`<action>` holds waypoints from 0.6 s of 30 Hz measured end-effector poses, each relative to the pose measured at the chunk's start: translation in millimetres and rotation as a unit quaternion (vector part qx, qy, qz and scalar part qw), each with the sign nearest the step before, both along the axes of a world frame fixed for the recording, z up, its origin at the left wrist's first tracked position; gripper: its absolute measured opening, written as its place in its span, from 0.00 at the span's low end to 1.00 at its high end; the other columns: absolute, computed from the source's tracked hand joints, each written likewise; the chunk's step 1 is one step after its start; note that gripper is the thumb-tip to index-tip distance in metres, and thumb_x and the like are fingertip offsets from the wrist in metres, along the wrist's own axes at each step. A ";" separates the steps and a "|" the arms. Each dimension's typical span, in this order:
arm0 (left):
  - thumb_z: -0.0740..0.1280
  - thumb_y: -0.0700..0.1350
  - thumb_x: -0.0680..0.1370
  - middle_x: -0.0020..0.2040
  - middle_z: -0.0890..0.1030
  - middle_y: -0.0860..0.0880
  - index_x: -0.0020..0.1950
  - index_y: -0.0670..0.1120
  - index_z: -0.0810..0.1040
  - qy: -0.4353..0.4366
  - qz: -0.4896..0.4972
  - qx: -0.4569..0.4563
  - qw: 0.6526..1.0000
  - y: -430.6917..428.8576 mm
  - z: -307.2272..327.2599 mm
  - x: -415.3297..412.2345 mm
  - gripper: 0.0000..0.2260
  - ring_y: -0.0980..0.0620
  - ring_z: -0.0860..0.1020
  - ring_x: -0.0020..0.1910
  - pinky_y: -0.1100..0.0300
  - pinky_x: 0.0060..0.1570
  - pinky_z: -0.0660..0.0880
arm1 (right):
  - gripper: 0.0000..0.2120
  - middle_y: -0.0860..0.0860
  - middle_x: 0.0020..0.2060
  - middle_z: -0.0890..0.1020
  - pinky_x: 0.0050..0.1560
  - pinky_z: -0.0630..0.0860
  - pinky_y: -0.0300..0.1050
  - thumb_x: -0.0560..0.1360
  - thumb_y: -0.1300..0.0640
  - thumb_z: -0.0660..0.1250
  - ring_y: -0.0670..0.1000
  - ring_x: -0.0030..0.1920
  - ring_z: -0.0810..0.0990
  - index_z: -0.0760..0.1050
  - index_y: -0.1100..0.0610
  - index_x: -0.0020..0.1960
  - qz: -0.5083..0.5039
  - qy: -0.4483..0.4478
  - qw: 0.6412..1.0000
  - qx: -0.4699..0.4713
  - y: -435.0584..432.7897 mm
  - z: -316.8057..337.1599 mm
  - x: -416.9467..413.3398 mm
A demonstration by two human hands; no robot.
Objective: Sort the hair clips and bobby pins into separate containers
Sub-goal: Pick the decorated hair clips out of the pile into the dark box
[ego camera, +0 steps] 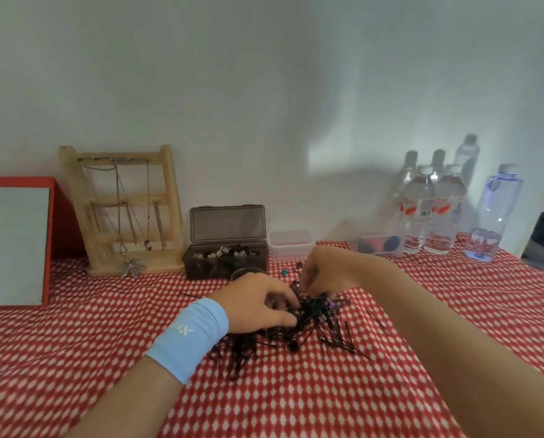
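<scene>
A tangled pile of black bobby pins and small hair clips (308, 327) lies on the red-and-white cloth in the middle. My left hand (258, 303), with a light blue wristband, rests on the pile's left side, fingers curled into the pins. My right hand (324, 271) hovers over the pile's far side, fingers curled down and pinching at the pins. A dark box with an open lid (225, 257) holds clips behind the pile. A small clear tub (291, 245) stands to its right. A small clear cup (247, 273) shows just behind my left hand.
A wooden jewellery stand (125, 210) with chains leans on the wall at the left, next to a red-framed mirror (14, 241). Several water bottles (432, 210) and a clear box (381, 245) stand at the back right. Loose pins (378, 320) lie right of the pile.
</scene>
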State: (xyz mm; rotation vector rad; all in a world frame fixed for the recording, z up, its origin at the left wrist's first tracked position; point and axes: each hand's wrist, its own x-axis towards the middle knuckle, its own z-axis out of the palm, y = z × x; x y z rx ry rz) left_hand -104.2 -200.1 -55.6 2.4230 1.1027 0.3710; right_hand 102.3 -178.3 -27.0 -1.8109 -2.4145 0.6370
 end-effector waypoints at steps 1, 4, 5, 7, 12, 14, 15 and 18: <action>0.74 0.56 0.72 0.44 0.82 0.60 0.57 0.58 0.83 0.024 -0.024 -0.021 0.999 -5.5 1.1 6.2 0.13 0.63 0.77 0.41 0.69 0.44 0.74 | 0.06 0.44 0.42 0.85 0.40 0.81 0.36 0.75 0.61 0.73 0.49 0.40 0.86 0.84 0.50 0.47 0.004 -0.016 1.000 -0.008 -3.3 0.7 3.7; 0.74 0.53 0.73 0.50 0.82 0.61 0.59 0.55 0.83 0.106 -0.082 -0.024 0.991 -13.4 -0.5 20.3 0.14 0.67 0.76 0.40 0.76 0.40 0.70 | 0.08 0.44 0.43 0.86 0.41 0.75 0.32 0.74 0.59 0.75 0.47 0.41 0.86 0.86 0.50 0.51 0.021 -0.072 0.997 -0.025 -13.9 1.2 12.2; 0.74 0.51 0.74 0.51 0.81 0.60 0.58 0.53 0.84 0.119 -0.087 -0.025 0.989 -14.0 -1.5 22.9 0.13 0.67 0.76 0.40 0.76 0.41 0.70 | 0.09 0.42 0.43 0.85 0.43 0.73 0.32 0.74 0.58 0.75 0.46 0.40 0.84 0.86 0.51 0.53 0.025 -0.086 0.996 -0.028 -16.8 -0.6 13.5; 0.73 0.48 0.75 0.51 0.80 0.59 0.57 0.52 0.85 0.129 -0.079 -0.023 0.988 -12.8 -3.5 25.0 0.11 0.66 0.76 0.41 0.76 0.41 0.69 | 0.10 0.41 0.44 0.82 0.53 0.73 0.36 0.73 0.57 0.75 0.42 0.42 0.79 0.85 0.51 0.55 0.022 -0.100 0.995 -0.015 -19.3 -7.1 13.2; 0.71 0.46 0.76 0.49 0.81 0.58 0.53 0.51 0.86 0.132 -0.054 -0.015 0.990 -7.8 -3.8 24.4 0.07 0.62 0.76 0.42 0.74 0.41 0.68 | 0.10 0.44 0.51 0.84 0.67 0.73 0.50 0.72 0.50 0.77 0.49 0.54 0.79 0.86 0.48 0.53 0.004 -0.118 0.993 0.008 -13.9 -23.9 13.8; 0.71 0.47 0.77 0.50 0.81 0.59 0.52 0.52 0.86 0.133 -0.047 -0.009 0.990 -4.9 -3.1 23.3 0.06 0.62 0.76 0.42 0.74 0.41 0.68 | 0.09 0.42 0.47 0.84 0.65 0.73 0.49 0.72 0.50 0.77 0.48 0.52 0.79 0.86 0.48 0.52 0.008 -0.096 0.995 0.005 -13.3 -21.5 14.7; 0.72 0.47 0.76 0.48 0.80 0.60 0.52 0.52 0.85 0.136 -0.048 -0.011 0.989 -3.2 -3.7 22.8 0.06 0.63 0.76 0.41 0.74 0.41 0.68 | 0.09 0.41 0.47 0.83 0.65 0.73 0.48 0.72 0.50 0.76 0.47 0.52 0.79 0.85 0.48 0.52 0.010 -0.086 0.996 0.003 -13.1 -19.1 15.1; 0.73 0.47 0.75 0.42 0.78 0.64 0.56 0.51 0.84 0.148 -0.056 -0.030 0.987 -1.2 -6.1 21.1 0.10 0.64 0.77 0.39 0.73 0.41 0.70 | 0.11 0.39 0.44 0.81 0.63 0.72 0.44 0.73 0.53 0.76 0.43 0.48 0.78 0.85 0.49 0.55 0.022 -0.071 0.997 -0.004 -9.4 -12.7 14.4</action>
